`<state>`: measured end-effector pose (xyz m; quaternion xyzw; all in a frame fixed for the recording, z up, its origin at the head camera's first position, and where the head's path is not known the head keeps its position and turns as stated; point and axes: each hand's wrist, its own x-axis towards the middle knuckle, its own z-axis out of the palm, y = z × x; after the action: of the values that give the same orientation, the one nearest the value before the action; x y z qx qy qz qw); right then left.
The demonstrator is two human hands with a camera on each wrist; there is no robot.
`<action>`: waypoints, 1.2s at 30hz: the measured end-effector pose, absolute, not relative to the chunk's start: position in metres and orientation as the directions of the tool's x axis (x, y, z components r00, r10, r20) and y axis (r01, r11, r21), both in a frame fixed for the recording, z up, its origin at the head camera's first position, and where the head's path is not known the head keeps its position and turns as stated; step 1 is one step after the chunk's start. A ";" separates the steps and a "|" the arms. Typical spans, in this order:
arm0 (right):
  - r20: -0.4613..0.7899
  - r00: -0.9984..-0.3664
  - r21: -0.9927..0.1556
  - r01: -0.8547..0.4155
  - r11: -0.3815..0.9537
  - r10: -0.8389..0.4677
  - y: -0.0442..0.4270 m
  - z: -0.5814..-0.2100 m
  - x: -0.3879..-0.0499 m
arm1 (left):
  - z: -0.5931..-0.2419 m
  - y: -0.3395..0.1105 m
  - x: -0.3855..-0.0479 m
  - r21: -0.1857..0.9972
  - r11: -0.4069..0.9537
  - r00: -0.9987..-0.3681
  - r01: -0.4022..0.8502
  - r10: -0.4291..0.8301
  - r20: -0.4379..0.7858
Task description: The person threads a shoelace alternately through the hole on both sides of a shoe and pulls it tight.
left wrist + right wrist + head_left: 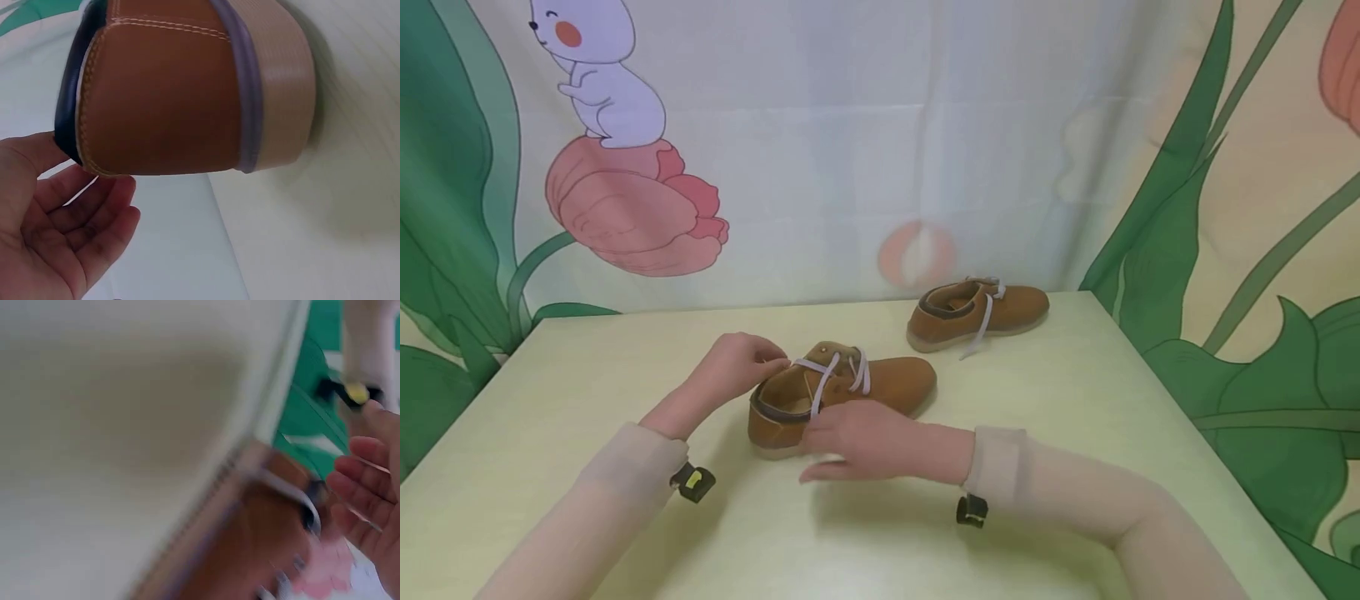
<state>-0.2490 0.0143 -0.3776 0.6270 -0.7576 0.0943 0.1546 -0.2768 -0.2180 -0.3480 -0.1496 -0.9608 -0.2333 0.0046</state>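
Note:
A brown lace-up shoe [898, 385] stands on the table, toe to the right, its pale shoelace [825, 385] loose over the tongue. At the far side of its collar, my left hand [739, 364] pinches one lace end between thumb and fingers. The left wrist view shows the heel [169, 100] of the shoe close up, with the left fingertips partly hidden behind it. My right hand [868, 440] is at the near side, fingers loosely extended. In the right wrist view that hand [375, 487] is apart from the other lace end [284, 486], which hangs down the shoe's side.
A second brown shoe [1018, 308] stands farther back to the right, a lace end trailing onto the table. The pale table [1037, 400] ends at a printed curtain [820, 167] behind and at the sides. Each wrist wears a small black camera.

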 end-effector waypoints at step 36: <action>0.000 -0.815 -0.790 -0.356 0.500 -0.580 0.006 -0.299 -0.347 | -0.342 -0.211 -0.295 0.450 0.837 -0.945 0.312 0.322 0.057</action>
<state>-0.3469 0.0058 -0.2990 0.2735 -0.8555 0.4188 -0.1338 -0.2948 -0.2106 -0.3422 -0.1654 -0.9583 -0.2328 -0.0107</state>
